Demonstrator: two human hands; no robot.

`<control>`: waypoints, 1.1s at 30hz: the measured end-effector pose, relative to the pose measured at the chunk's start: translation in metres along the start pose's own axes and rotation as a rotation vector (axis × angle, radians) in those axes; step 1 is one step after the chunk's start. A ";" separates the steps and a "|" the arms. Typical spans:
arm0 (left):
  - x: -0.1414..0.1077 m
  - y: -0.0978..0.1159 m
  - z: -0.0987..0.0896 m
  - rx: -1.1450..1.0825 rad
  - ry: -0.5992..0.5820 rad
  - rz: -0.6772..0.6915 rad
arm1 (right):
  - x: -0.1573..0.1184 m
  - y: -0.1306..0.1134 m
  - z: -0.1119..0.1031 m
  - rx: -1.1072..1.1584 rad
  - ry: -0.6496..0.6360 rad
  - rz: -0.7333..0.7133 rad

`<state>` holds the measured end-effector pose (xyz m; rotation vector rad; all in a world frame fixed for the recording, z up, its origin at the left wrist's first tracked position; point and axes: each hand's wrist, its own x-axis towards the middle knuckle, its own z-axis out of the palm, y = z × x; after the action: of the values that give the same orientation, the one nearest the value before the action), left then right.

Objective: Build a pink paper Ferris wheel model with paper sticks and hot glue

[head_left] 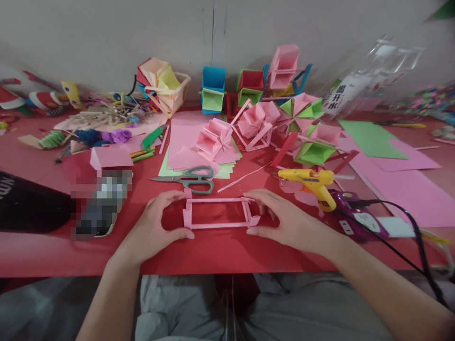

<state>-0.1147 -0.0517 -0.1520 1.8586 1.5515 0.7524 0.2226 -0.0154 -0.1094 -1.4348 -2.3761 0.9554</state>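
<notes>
Head view, pink frame: the pink paper frame (220, 226) lies on the red tabletop (216, 258) near its front edge, between the two hands and just on the near side of the scissors (184, 178).
Left hand: the left hand (151, 227) pinches the frame's left end, forefinger at the far corner, thumb at the near one.
Right hand: the right hand (289, 215) mirrors this at the right end, thumb at the near corner flap; its other fingers curl behind.
Paper bars: probably very light, fairly stiff lengthwise but easily crushed, not slippery; the corner joints look like the weak spots.
Best hold: likely the end corners, with light fingertip pressure.
Paper boxes: a blue box (214, 76) sits above a green one, mouths forward, paper walls showing inside.
Clear bottles: the plastic bottles (350, 94) lean at the right; contents cannot be told.
Black cup: the black cup (33, 203) lies far left, its inside hidden.
</notes>
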 end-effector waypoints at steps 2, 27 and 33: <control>0.000 0.000 0.000 0.007 -0.016 0.016 | 0.001 0.000 0.000 0.020 0.019 -0.024; 0.000 0.004 0.003 0.031 0.069 0.262 | -0.001 -0.008 -0.001 0.147 0.121 -0.143; -0.001 0.007 0.003 -0.027 0.058 0.233 | 0.004 -0.008 0.001 0.217 0.175 -0.171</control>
<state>-0.1084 -0.0538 -0.1487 2.0363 1.3658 0.9332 0.2140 -0.0149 -0.1054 -1.1646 -2.1538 0.9660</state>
